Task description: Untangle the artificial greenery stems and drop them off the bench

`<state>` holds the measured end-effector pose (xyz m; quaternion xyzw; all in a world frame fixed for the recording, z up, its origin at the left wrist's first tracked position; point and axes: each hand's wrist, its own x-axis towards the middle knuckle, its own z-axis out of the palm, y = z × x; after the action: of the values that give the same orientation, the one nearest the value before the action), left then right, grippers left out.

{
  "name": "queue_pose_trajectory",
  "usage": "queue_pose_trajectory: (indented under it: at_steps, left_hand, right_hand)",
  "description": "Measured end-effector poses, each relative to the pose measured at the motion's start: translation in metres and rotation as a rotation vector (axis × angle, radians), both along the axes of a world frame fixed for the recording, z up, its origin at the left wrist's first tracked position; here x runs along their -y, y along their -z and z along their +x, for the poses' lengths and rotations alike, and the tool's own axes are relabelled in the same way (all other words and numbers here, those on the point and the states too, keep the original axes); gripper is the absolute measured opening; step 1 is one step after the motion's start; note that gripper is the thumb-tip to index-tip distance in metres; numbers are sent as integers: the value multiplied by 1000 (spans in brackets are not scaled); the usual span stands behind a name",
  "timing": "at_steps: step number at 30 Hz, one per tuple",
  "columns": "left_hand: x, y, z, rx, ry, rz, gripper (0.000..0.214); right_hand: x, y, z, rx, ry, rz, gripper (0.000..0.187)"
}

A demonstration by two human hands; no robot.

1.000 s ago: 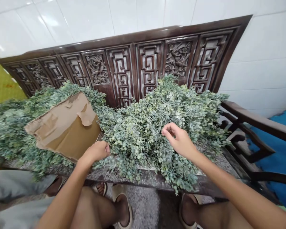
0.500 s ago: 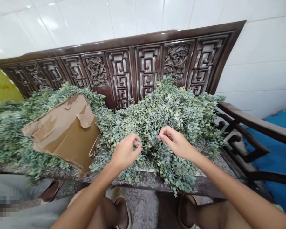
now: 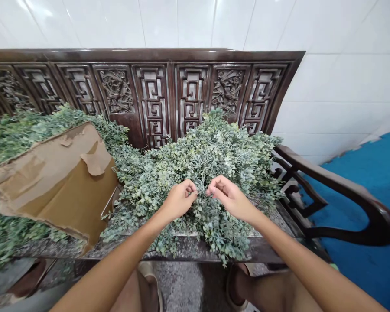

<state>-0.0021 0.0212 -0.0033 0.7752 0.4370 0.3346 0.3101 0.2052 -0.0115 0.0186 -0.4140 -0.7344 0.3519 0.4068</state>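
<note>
Left hand point(image 3: 179, 200) and right hand point(image 3: 230, 198) meet at the front of the heap, just apart, each with its fingers curled into a tight pinch rather than spread. Their fingertips point(image 3: 190, 187) close on what looks like one wiry sprig point(image 3: 201, 184) of the faux eucalyptus point(image 3: 221, 149), though the fingers hide how much of it they have. The heap lies on the seat of a carved dark wood bench point(image 3: 266, 253), spilling over its front edge at 6 o'clock from the hands and rising toward 12 o'clock against the fretwork back panel point(image 3: 154, 102). It looks light and soft in bulk, yet springy, with thin wire-cored stems and small rubbery leaves in sprays that tangle together. A pull on one leaf would likely strip it or drag its neighbours; the surest hold seems to be the bare stem, low down near where it branches, in a short pinch like this one. The stems should bend and stay bent rather than snap. A torn cardboard sheet point(image 3: 55, 182) lies over the foliage at 9 o'clock, with a thin metal wire point(image 3: 109, 203) along its edge. At 3 o'clock sits the bench's curved armrest point(image 3: 331, 184), with a blue floor mat point(image 3: 370, 186) beyond it and white wall tiles point(image 3: 328, 82) above
</note>
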Motion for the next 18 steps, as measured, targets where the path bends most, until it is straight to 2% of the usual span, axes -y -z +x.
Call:
queue_pose_trajectory:
  at_steps: [3,6,10,13,18]
  left_hand:
    - [1,2,0,56,41,-63,8]
    - [2,5,0,141,87,-144,9]
    - [4,4,0,209,136,-201,11]
    - [6,1,0,219,141,-216,13]
    - [8,-2,-4,223,107,-246,11]
  right_hand:
    - [-4,7,1,20,46,23,10]
    - [-8,12,-2,72,55,73,16]
    - [-10,12,-7,264,93,170,14]
    - [-10,9,-9,356,89,191,15]
    - [-11,5,-11,378,77,191,11]
